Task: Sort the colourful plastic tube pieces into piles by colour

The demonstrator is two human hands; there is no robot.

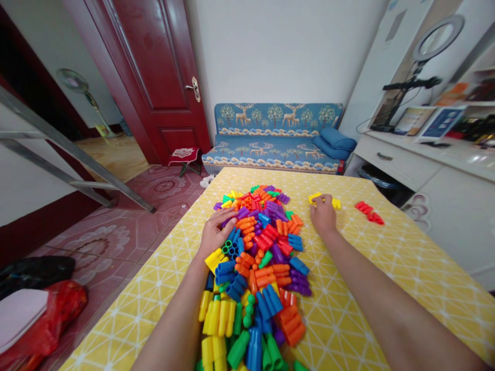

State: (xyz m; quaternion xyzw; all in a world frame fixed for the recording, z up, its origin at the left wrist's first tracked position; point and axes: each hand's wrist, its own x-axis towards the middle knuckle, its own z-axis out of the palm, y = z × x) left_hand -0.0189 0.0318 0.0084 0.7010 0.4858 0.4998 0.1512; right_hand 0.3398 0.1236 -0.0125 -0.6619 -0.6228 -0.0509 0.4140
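Observation:
A long heap of plastic tube-shaped pieces [266, 273] in red, orange, yellow, green, blue and purple runs down the middle of the table. My left hand [219, 229] rests on the heap's left edge, fingers spread over purple and orange pieces, gripping none of them. To the right of the heap, my right hand [323, 212] is at a few yellow pieces [336, 204], its fingertips on them with the fingers bent. Farther right lie some red pieces [369, 212], apart from the heap.
A yellow patterned cloth [162, 309] covers the table. Behind it stands a blue sofa [266, 147]. On the right is a white cabinet [402, 162] with a ring light [439, 38]. A metal ladder [77, 149] and red bag [65, 314] are left.

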